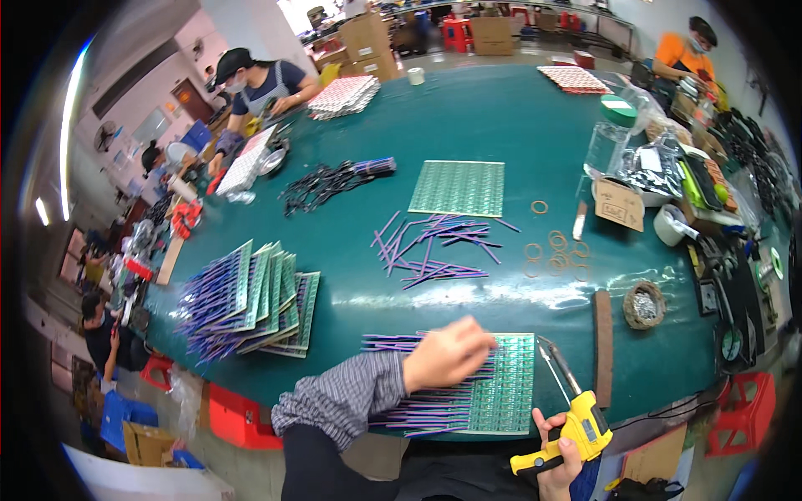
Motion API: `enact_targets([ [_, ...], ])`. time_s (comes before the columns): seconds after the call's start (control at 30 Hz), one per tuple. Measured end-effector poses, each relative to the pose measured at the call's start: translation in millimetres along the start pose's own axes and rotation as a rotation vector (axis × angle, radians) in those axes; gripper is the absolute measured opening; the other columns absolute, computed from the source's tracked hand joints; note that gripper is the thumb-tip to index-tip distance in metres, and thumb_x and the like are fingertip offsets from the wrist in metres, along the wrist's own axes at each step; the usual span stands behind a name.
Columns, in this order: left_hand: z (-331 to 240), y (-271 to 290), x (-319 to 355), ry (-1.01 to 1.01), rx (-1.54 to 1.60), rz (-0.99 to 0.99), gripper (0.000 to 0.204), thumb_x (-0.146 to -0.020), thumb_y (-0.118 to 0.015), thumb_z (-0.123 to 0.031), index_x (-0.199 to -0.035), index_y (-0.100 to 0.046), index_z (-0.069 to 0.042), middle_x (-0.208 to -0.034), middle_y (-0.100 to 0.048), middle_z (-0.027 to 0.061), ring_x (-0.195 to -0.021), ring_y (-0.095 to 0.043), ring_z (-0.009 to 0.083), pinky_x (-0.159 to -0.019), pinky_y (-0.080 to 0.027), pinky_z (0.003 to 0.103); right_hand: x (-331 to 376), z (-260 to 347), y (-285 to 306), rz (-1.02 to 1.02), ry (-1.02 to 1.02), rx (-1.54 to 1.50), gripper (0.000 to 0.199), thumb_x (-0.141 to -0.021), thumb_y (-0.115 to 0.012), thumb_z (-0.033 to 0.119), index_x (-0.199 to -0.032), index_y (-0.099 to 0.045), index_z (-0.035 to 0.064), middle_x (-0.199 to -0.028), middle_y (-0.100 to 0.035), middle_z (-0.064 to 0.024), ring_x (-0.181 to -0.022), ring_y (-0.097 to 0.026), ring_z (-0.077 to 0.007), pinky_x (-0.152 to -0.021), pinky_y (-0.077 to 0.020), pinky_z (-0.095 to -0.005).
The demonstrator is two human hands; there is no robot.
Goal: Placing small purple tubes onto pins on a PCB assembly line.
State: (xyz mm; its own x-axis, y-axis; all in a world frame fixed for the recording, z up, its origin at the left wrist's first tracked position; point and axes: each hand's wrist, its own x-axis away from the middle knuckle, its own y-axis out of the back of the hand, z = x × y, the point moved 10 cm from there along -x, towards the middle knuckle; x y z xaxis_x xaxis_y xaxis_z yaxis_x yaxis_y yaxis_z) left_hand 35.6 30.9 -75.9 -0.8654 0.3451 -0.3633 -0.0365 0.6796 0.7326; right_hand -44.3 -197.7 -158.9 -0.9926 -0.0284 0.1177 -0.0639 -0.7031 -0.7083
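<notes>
Green circuit panel (508, 382) worked at the near edge of the green surface (501, 117), soldering gun held ready.

The left hand (447, 352) is laid over the panel where purple-and-black wires (418, 411) lie in a row, apparently to steady them; its fingers are curled down, and whether a wire is pinched cannot be told. The yellow soldering gun (576, 434) is gripped by the right hand (558, 463), fingers closed round the handle, tip pointed at the panel's right edge. Loose purple wires (434, 246) and rubber bands (555, 255) are kept within reach mid-surface; finished panels (251, 305) are stacked to the left. The fingertips are hidden, and the right wrist is cut off by the frame edge.
</notes>
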Motion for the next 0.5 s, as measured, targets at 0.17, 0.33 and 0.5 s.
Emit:
enact_targets([
  [0.17,-21,-43,22,-0.299,-0.145,0.187,0.019,-0.080,-0.068,-0.010,-0.097,-0.064,-0.006,-0.080,-0.056,0.0061,-0.067,-0.059,0.0227,-0.056,-0.050,0.034,-6,-6,-3,0.012,-0.011,-0.001,0.055,-0.079,-0.057,0.012,-0.130,-0.042,0.0012,-0.103,-0.056,-0.0126,-0.096,-0.057,-0.0232,-0.110,-0.0312,-0.0600],
  [0.33,-9,-36,14,-0.284,-0.182,0.095,0.018,-0.080,-0.069,-0.011,-0.097,-0.064,-0.006,-0.080,-0.055,0.0066,-0.068,-0.060,0.0228,-0.056,-0.052,0.034,-16,-6,-9,0.044,0.018,-0.006,0.054,-0.078,-0.057,0.012,-0.129,-0.045,0.0001,-0.103,-0.057,-0.0133,-0.097,-0.058,-0.0243,-0.109,-0.0324,-0.0601],
  [0.5,30,-6,-7,0.047,0.157,-0.008,0.014,-0.085,-0.064,-0.009,-0.098,-0.066,-0.005,-0.086,-0.057,0.0089,-0.078,-0.060,0.0232,-0.071,-0.049,0.034,-19,-2,-13,0.057,0.013,-0.014,0.053,-0.079,-0.057,0.010,-0.130,-0.045,-0.0003,-0.102,-0.057,-0.0141,-0.095,-0.059,-0.0246,-0.109,-0.0331,-0.0607],
])
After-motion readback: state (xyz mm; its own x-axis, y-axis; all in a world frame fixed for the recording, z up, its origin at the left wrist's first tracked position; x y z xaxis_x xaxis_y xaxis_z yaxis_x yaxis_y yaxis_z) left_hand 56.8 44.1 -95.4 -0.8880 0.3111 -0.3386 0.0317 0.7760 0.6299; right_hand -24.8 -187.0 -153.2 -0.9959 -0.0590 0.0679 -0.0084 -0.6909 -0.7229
